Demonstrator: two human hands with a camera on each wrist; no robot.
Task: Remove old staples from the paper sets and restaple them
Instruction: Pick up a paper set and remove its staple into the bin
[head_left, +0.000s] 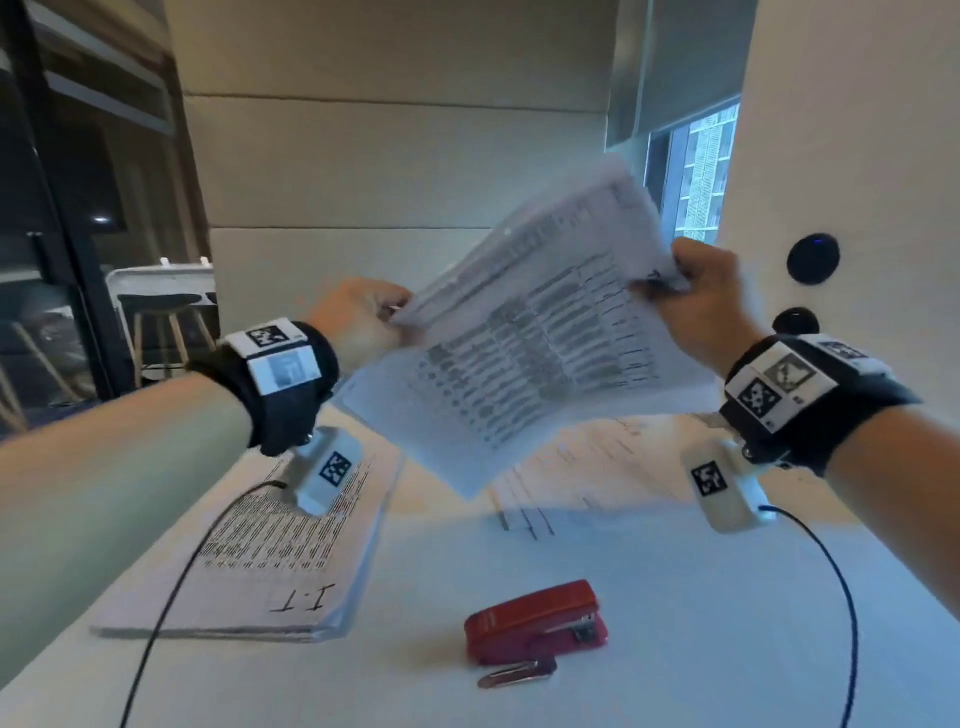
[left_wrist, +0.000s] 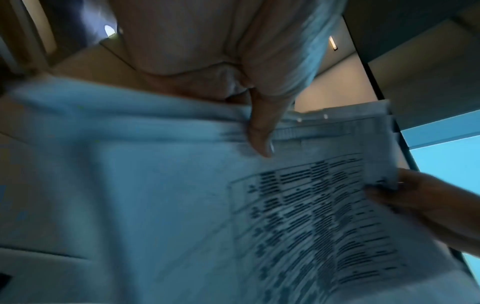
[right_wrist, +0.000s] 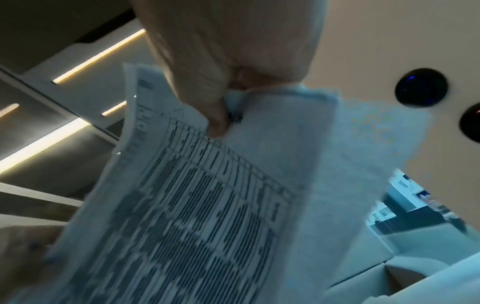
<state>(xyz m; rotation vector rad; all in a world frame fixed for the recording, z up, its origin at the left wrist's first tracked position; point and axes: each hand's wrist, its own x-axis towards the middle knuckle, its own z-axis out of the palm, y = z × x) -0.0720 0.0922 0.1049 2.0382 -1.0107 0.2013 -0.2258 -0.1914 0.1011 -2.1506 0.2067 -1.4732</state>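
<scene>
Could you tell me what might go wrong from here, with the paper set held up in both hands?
1. The paper set hangs in the air, pinched only at two corners by the left hand and right hand; loose sheets could slip or fan out of order.
2. Pulling the corners apart might tear them.
3. The sagging lower edge could sweep the stapler or the stack on the table.

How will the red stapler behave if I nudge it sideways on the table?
The stapler lies flat and low on the table, so it will probably slide, not tip or roll. It looks compact and rigid, likely fairly heavy for its size. The metal piece lying against its near side may get dragged along.
</scene>
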